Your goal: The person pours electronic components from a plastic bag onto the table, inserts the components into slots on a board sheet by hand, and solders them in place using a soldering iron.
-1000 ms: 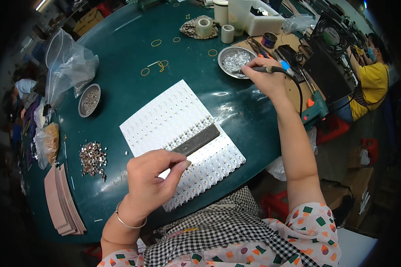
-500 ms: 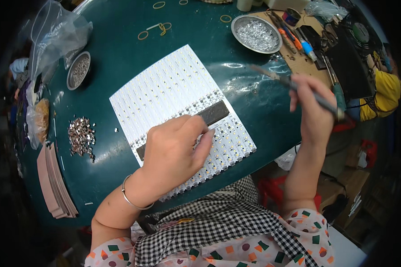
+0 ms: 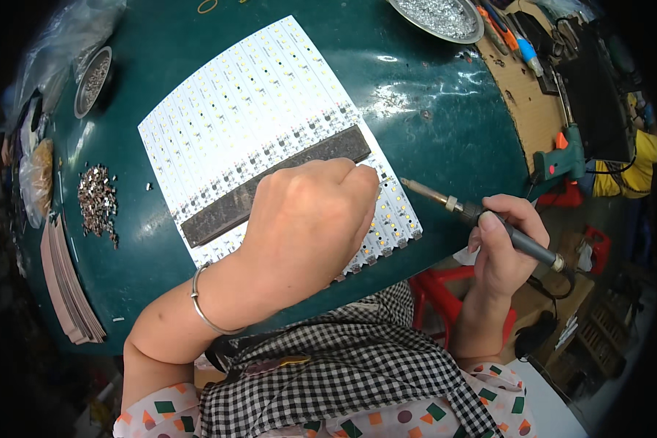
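Note:
A white LED circuit board panel [image 3: 248, 87] with many small yellow chips lies at a slant on the green table. Across it rests a long dark bar [image 3: 226, 215]. My left hand [image 3: 310, 219] is over the lower part of the panel, fingers pinched together at the right side; whatever they hold is hidden. My right hand [image 3: 507, 244] grips a soldering iron [image 3: 522, 241] by its dark handle. The iron's tip points left, close to the panel's right edge and my left fingertips.
To the left are a heap of small metal parts [image 3: 97, 201], a stack of pinkish strips [image 3: 69, 285] and a metal bowl [image 3: 93, 84]. Another bowl [image 3: 442, 18] of silvery pieces stands at the far right. A green glue gun [image 3: 562, 157] and tools lie on cardboard [image 3: 507, 87].
My right hand has lowered the soldering iron, its tip coming down toward the panel's right edge. My left hand has turned over the panel. The whole view has shifted closer.

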### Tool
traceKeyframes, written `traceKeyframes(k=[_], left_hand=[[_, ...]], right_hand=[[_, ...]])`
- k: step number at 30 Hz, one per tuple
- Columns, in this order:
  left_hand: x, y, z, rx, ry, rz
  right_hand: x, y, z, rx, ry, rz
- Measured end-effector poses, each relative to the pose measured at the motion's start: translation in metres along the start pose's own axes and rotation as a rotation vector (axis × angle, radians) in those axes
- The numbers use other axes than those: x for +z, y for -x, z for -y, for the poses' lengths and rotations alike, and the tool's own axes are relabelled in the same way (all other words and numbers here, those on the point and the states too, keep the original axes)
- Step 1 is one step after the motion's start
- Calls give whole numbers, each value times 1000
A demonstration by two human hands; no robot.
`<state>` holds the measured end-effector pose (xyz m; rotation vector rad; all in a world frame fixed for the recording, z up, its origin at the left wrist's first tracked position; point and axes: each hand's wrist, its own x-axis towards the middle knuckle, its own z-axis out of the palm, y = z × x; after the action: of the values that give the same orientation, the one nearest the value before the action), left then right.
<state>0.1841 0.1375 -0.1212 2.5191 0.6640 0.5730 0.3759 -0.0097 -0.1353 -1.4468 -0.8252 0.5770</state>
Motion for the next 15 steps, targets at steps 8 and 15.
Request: traceKeyframes(k=[8, 15], left_hand=[[5, 2, 0, 7, -2, -1], [9, 4, 1, 18, -7, -11]], right_hand=[[2, -5, 0, 24, 98, 11], [-1, -12, 2, -22, 174, 74]])
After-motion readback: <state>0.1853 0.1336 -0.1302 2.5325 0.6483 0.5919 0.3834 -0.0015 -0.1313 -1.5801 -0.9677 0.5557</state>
